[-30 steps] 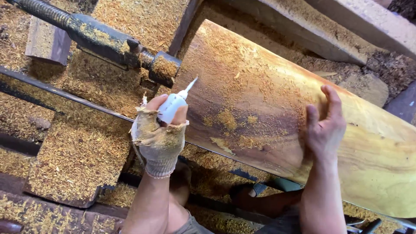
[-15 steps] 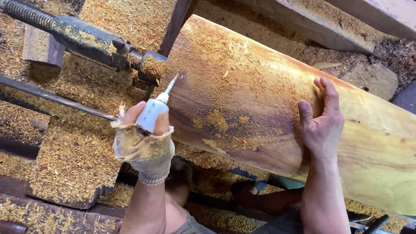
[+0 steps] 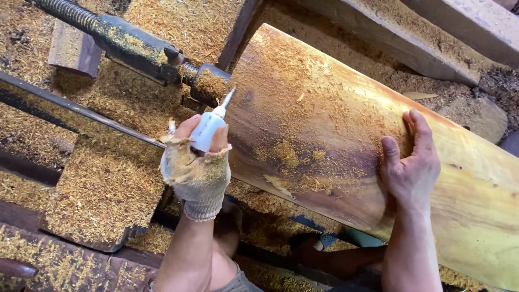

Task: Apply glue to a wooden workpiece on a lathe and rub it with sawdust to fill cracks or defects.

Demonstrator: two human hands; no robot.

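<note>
Hands: left hand (image 3: 195, 168), in a frayed fingerless glove, closed around a small white glue bottle (image 3: 208, 130) with its nozzle at the end of the turned log (image 3: 346, 140); right hand (image 3: 412, 165), bare, spread flat on that sawdust-covered log.

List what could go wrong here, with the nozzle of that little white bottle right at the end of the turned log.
1. The white bottle in the gloved left hand points its nozzle at the log end; sawdust lying there could stick in whatever comes out.
2. The bare right hand lies flat on the log; if the piece turned, the fingers might be dragged.
3. The frayed glove could perhaps snag near the metal centre.
</note>
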